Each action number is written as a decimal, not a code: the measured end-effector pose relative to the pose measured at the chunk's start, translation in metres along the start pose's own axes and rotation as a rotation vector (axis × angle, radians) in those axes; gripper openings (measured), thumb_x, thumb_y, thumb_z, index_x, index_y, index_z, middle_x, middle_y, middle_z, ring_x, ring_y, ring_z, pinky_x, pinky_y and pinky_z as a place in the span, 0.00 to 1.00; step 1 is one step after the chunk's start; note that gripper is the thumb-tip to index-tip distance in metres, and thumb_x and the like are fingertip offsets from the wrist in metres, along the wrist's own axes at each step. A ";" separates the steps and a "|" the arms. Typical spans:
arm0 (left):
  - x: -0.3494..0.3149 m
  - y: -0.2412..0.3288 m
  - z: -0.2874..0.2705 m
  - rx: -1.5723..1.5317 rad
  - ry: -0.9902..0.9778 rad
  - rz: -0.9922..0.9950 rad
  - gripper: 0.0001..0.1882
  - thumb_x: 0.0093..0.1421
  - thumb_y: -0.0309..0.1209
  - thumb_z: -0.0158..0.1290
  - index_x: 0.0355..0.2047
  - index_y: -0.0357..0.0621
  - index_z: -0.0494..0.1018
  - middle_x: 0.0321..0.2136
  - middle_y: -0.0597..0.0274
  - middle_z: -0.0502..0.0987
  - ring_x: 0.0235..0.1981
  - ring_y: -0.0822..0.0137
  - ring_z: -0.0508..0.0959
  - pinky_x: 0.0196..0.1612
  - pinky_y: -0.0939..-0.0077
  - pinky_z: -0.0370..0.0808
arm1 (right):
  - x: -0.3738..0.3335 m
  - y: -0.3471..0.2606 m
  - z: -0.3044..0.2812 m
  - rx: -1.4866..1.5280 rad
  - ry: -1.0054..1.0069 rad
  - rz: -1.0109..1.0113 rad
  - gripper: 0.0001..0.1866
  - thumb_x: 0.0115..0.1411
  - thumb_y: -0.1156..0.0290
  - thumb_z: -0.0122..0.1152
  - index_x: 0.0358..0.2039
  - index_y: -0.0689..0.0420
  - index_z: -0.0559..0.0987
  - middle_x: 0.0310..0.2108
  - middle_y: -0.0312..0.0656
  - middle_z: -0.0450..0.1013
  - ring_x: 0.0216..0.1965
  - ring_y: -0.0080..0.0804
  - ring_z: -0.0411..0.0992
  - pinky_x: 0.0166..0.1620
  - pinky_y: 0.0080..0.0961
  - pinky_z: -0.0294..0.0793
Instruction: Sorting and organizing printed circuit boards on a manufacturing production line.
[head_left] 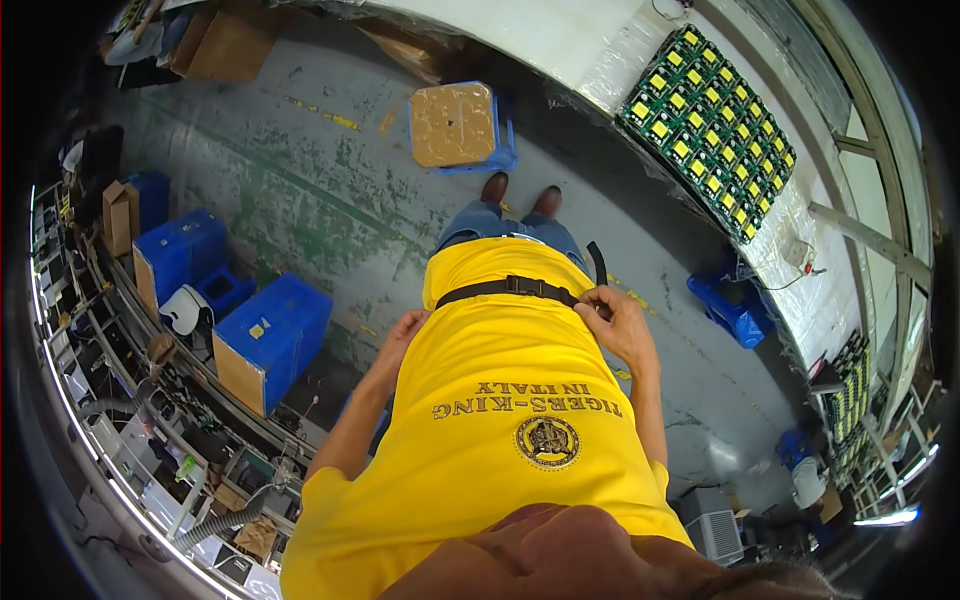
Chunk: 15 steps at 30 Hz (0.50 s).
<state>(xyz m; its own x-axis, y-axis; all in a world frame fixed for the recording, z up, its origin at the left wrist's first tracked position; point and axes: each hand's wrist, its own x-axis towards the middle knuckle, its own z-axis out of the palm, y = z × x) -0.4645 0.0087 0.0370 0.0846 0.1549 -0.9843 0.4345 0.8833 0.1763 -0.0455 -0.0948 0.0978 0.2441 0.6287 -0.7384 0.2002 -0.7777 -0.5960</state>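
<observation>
Right hand [615,324] pinches black webbing belt [473,292], plastic-buckled, around yellow short-sleeved fabric shirt [505,360]; left hand [402,333] half-curled at shirt's side, cannot tell if gripping.

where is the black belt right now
Near the head view's centre, the belt runs around the yellow shirt, between the left hand and the right hand, which grips it at the right.

Two lines of dark, outlined capital lettering [528,400] are running across the front of the bright yellow short-sleeved cloth T-shirt [490,350] — appearing upside down from the head view. A round dark emblem with a pale gold rim [547,442] is sitting just beside them — any writing inside is showing too small to read.
</observation>
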 end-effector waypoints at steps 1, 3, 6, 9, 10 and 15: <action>0.023 -0.008 0.021 0.054 0.043 -0.150 0.20 0.77 0.39 0.55 0.63 0.44 0.75 0.54 0.59 0.81 0.50 0.66 0.78 0.53 0.72 0.76 | 0.004 0.001 0.001 -0.011 -0.024 -0.034 0.08 0.62 0.71 0.73 0.39 0.61 0.87 0.32 0.38 0.81 0.30 0.27 0.70 0.38 0.23 0.72; 0.054 -0.025 0.019 0.195 0.109 -0.453 0.21 0.76 0.38 0.56 0.65 0.46 0.74 0.57 0.60 0.79 0.55 0.65 0.76 0.57 0.69 0.74 | 0.013 0.007 0.000 -0.017 -0.049 -0.085 0.10 0.61 0.71 0.74 0.40 0.61 0.87 0.32 0.37 0.81 0.30 0.26 0.70 0.37 0.21 0.72; 0.113 -0.039 0.046 0.397 0.214 -0.910 0.23 0.76 0.36 0.57 0.68 0.48 0.72 0.63 0.62 0.75 0.61 0.65 0.73 0.64 0.65 0.70 | 0.021 0.009 0.004 -0.017 -0.082 -0.147 0.11 0.61 0.69 0.74 0.42 0.60 0.88 0.33 0.38 0.81 0.29 0.28 0.70 0.37 0.22 0.72; 0.164 -0.047 0.057 0.651 0.305 -1.349 0.26 0.75 0.35 0.58 0.71 0.51 0.70 0.68 0.63 0.72 0.67 0.64 0.70 0.70 0.61 0.67 | 0.030 0.014 -0.001 -0.004 -0.074 -0.192 0.13 0.62 0.66 0.74 0.44 0.59 0.88 0.34 0.38 0.82 0.29 0.30 0.70 0.37 0.23 0.72; 0.172 -0.063 0.053 0.712 0.341 -1.498 0.27 0.75 0.34 0.58 0.72 0.52 0.69 0.70 0.64 0.71 0.70 0.64 0.69 0.73 0.60 0.66 | 0.033 0.012 -0.002 0.000 -0.091 -0.222 0.13 0.62 0.67 0.74 0.44 0.59 0.88 0.34 0.38 0.81 0.29 0.30 0.70 0.37 0.23 0.72; 0.069 -0.151 0.009 1.005 0.386 -1.895 0.31 0.74 0.33 0.60 0.75 0.55 0.67 0.76 0.65 0.67 0.76 0.63 0.66 0.79 0.56 0.63 | 0.042 0.020 -0.006 0.021 -0.104 -0.274 0.14 0.61 0.68 0.74 0.46 0.59 0.88 0.36 0.37 0.78 0.31 0.29 0.70 0.38 0.22 0.71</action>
<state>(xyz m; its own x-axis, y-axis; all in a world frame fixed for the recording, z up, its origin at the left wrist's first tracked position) -0.5167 -0.1181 -0.0572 -0.9696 -0.2101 0.1254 -0.0340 -0.3917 -0.9195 -0.0253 -0.0843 0.0571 0.0852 0.8128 -0.5763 0.2253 -0.5792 -0.7835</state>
